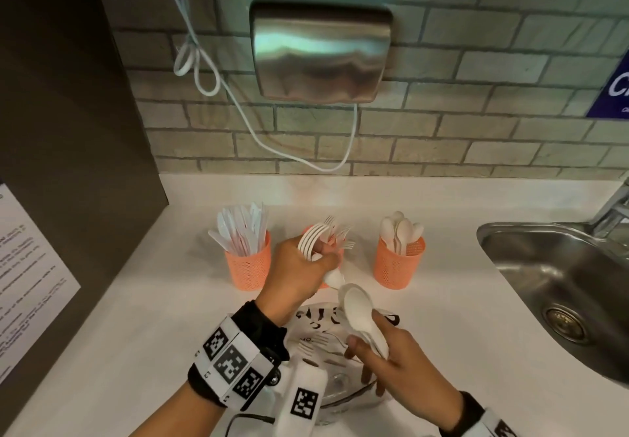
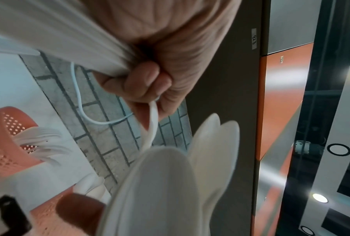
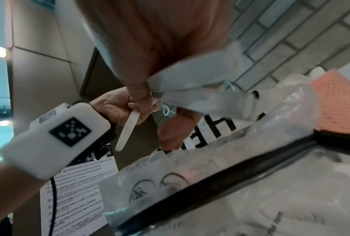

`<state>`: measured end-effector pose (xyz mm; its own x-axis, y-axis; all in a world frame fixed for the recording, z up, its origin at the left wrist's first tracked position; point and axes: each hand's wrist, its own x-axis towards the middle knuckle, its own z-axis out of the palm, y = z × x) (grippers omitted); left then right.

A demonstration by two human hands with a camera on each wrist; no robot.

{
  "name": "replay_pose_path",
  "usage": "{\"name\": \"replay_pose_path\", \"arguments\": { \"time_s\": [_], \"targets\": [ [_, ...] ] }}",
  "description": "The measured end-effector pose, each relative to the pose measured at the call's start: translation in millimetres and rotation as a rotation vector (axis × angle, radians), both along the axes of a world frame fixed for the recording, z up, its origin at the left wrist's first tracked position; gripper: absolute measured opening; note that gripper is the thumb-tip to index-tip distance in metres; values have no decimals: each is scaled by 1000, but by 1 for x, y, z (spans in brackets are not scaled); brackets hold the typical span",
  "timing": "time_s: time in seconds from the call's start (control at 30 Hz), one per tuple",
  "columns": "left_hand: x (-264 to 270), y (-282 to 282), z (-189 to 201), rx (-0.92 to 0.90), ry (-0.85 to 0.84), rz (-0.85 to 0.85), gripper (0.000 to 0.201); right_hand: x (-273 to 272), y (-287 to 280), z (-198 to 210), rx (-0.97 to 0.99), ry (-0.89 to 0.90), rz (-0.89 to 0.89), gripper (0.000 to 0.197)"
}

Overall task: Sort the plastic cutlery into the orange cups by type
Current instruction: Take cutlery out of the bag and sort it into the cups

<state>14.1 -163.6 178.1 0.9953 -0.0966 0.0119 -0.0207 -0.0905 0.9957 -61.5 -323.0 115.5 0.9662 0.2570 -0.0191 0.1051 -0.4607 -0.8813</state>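
Three orange mesh cups stand in a row on the white counter: the left cup (image 1: 247, 266) holds knives, the middle cup (image 1: 311, 230) holds forks, the right cup (image 1: 399, 263) holds spoons. My left hand (image 1: 323, 256) hovers in front of the middle cup and grips a bundle of white forks (image 1: 311, 239), with a spoon (image 1: 333, 278) hanging below its fingers. In the left wrist view the fingers (image 2: 141, 83) curl round the handles. My right hand (image 1: 367, 351) holds a few white spoons (image 1: 357, 307) over a printed plastic bag (image 1: 313, 314); its grip on the handles (image 3: 190, 89) shows in the right wrist view.
A glass bowl (image 1: 340, 399) sits under the bag near the counter's front. A steel sink (image 1: 558, 286) and tap (image 1: 612, 208) lie to the right. On the tiled wall hang a metal box (image 1: 320, 51) and a white cable (image 1: 272, 143). At left stands a dark cabinet (image 1: 68, 130).
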Motion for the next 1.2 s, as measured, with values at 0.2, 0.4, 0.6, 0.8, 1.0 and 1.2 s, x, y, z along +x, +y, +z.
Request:
{"name": "replay_pose_path", "arguments": {
  "time_s": [0.2,0.4,0.6,0.8,1.0,1.2],
  "targets": [
    [-9,-10,-7,118,-31,-167,32,2,-1,-3,-142,-146,-74,6],
    [0,-17,6,47,3,-287,20,0,-8,7,271,-4,-206,7],
    [55,-9,32,-244,-135,54,39,1,-27,19,476,137,-372,26],
    [120,-10,29,25,-356,173,57,0,-32,19,563,222,-403,31],
    [150,-18,-6,269,-279,114,58,-1,-40,25,552,231,-389,33],
    [168,-21,-49,266,-127,60,34,-5,-58,22,531,238,-414,35]
  ]
}}
